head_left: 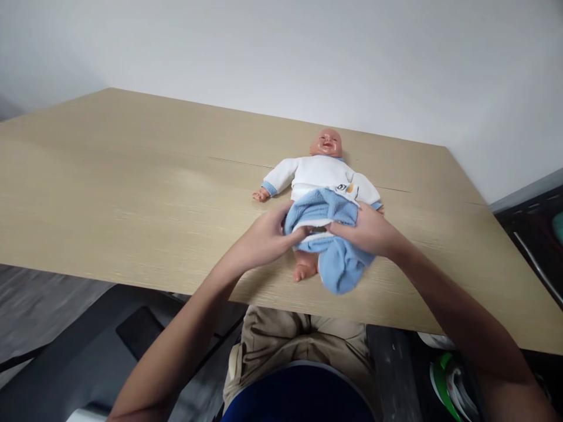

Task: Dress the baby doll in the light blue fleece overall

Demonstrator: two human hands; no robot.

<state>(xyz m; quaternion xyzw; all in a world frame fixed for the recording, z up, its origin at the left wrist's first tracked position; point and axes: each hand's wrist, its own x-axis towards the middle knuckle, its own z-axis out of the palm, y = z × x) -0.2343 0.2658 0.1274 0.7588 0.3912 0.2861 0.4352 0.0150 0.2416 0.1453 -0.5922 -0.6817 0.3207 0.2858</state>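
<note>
A baby doll [326,143] lies on its back on the table, head away from me, wearing a white long-sleeved top [316,171] with blue cuffs. My left hand [272,234] and my right hand [367,228] grip light-blue fleece doll pants [341,264] over the doll's lower body. Both thumbs press on the white-edged opening, left hand at its left side and right hand at its right. One pant leg hangs toward me. The doll's bare foot [304,272] shows below the pants; its other foot is hidden.
The wooden table [132,187] reaches to a white wall [264,53] behind. A dark chair seat [88,346] with a black flat object [139,333] stands at lower left. Green and white items [448,381] are below the table's edge at right.
</note>
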